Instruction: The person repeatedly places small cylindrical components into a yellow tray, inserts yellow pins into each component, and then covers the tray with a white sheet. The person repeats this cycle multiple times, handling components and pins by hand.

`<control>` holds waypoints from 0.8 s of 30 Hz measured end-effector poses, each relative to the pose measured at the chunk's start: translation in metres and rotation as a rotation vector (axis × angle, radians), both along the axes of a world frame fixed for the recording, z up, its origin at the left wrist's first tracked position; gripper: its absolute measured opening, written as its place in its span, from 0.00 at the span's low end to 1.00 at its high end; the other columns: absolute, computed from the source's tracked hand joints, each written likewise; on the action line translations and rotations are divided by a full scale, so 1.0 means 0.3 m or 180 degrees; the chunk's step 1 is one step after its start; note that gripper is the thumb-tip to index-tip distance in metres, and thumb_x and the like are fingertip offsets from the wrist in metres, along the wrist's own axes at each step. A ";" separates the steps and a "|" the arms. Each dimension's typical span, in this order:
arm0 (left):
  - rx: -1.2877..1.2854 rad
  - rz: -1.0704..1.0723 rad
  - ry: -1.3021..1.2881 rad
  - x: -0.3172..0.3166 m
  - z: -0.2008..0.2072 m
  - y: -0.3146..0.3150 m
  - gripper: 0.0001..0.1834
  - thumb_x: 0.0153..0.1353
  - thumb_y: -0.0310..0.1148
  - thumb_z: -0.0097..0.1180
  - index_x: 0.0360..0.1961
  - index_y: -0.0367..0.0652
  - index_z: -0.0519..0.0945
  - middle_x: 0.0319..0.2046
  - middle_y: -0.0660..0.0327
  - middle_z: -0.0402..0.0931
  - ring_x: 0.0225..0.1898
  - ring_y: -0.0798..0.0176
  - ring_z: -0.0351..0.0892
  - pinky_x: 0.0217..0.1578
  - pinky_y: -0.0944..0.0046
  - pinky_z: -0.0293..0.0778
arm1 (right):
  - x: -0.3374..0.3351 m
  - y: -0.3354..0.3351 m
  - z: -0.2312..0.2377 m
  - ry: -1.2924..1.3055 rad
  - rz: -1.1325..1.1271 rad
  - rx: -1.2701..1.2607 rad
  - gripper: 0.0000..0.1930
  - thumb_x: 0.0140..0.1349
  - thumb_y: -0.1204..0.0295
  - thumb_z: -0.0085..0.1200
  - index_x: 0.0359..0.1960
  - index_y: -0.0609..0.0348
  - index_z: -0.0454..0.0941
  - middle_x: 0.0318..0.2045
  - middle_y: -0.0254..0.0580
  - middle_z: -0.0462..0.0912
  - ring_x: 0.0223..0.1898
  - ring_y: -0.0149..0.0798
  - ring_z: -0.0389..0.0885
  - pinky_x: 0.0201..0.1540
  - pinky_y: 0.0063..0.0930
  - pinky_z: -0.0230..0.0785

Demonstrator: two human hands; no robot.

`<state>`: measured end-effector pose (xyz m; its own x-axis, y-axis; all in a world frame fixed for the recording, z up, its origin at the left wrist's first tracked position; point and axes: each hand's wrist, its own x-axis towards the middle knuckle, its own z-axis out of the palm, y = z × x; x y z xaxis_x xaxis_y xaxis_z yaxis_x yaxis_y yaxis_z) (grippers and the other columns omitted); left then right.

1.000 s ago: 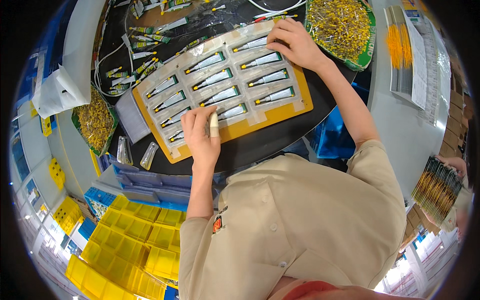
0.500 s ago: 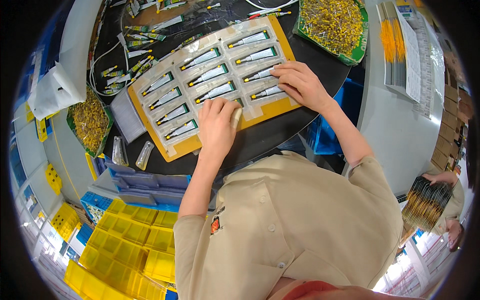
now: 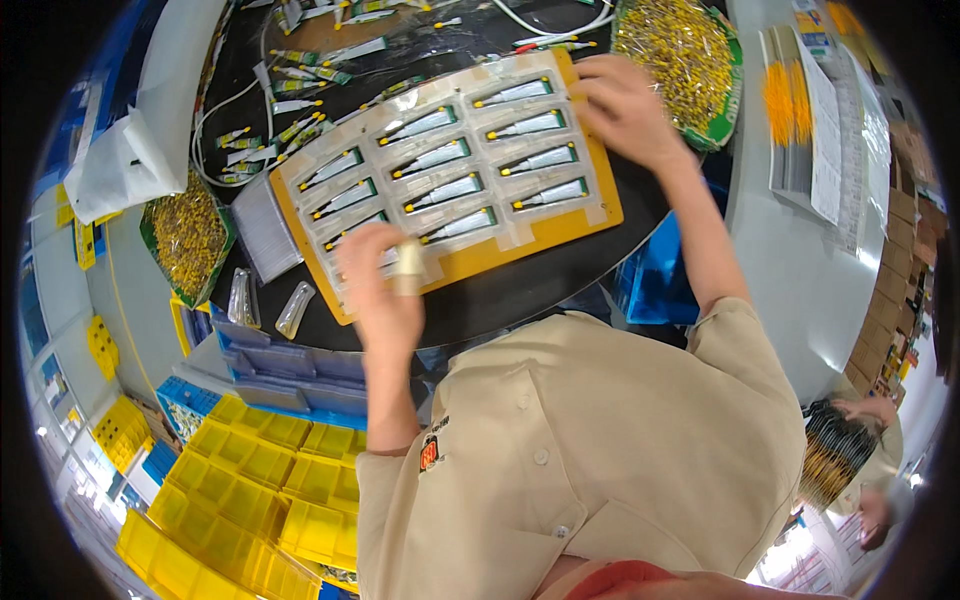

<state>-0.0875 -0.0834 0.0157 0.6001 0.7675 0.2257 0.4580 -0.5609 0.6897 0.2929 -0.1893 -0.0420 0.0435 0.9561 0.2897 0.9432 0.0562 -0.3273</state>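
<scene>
Tray (image 3: 470, 260) holds tubes (image 3: 530, 125); I cannot tell the left hand's (image 3: 378, 285) or right hand's (image 3: 628, 112) grip.

Furniture: one black worktable (image 3: 500, 292) with a curved edge stood at centre; one pale grey bench (image 3: 780, 290) ran along the right side. Storage: stacked yellow bins (image 3: 230, 480) stood at lower left, brown cardboard boxes (image 3: 884, 290) at far right. Floor: grey floor (image 3: 140, 320), crossed by a thin yellow line. Light: white glare (image 3: 790, 552) showed at lower right.
</scene>
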 end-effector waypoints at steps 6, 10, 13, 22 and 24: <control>0.0938 0.2147 0.0214 -0.520 0.047 0.422 0.11 0.68 0.35 0.60 0.42 0.38 0.80 0.34 0.62 0.79 0.36 0.66 0.74 0.39 0.65 0.72 | 0.902 -0.709 0.127 -0.2739 -0.4173 -0.1313 0.40 0.67 0.37 0.42 0.62 0.62 0.76 0.54 0.65 0.80 0.58 0.59 0.79 0.61 0.43 0.69; 0.1034 0.2607 0.0564 -0.770 0.045 0.742 0.17 0.67 0.43 0.61 0.48 0.43 0.80 0.42 0.55 0.82 0.43 0.56 0.80 0.43 0.58 0.75 | 1.277 -0.986 0.038 -0.0857 -0.3201 -0.2518 0.30 0.68 0.48 0.46 0.59 0.60 0.77 0.51 0.65 0.81 0.55 0.59 0.80 0.59 0.45 0.70; 0.1431 0.2932 0.2727 -0.739 0.034 0.793 0.27 0.67 0.50 0.57 0.62 0.48 0.74 0.56 0.44 0.75 0.60 0.40 0.72 0.55 0.40 0.70 | 1.309 -1.000 0.010 -0.1319 -0.3619 -0.2257 0.26 0.67 0.53 0.47 0.57 0.57 0.79 0.50 0.61 0.82 0.55 0.61 0.79 0.58 0.47 0.71; 0.0917 -0.0217 0.1719 -0.287 -0.114 0.030 0.27 0.67 0.42 0.56 0.67 0.65 0.72 0.76 0.53 0.49 0.76 0.38 0.40 0.70 0.30 0.35 | 1.329 -1.022 0.226 -0.1303 -0.3802 -0.1441 0.24 0.62 0.63 0.47 0.62 0.37 0.78 0.52 0.53 0.84 0.52 0.55 0.82 0.56 0.44 0.72; 0.0890 -0.0202 0.1734 -0.277 -0.110 -0.022 0.27 0.67 0.42 0.56 0.68 0.64 0.71 0.75 0.53 0.49 0.76 0.38 0.41 0.70 0.31 0.35 | 1.161 -0.972 0.325 -0.1804 -0.4451 -0.0617 0.28 0.60 0.66 0.42 0.63 0.33 0.77 0.50 0.51 0.85 0.51 0.55 0.83 0.54 0.46 0.72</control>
<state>-0.1707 -0.0900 -0.0173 0.7284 0.6824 0.0612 0.6629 -0.7245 0.1888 0.6413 -0.4809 0.0555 0.8482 0.2667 0.4576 0.2009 -0.9614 0.1880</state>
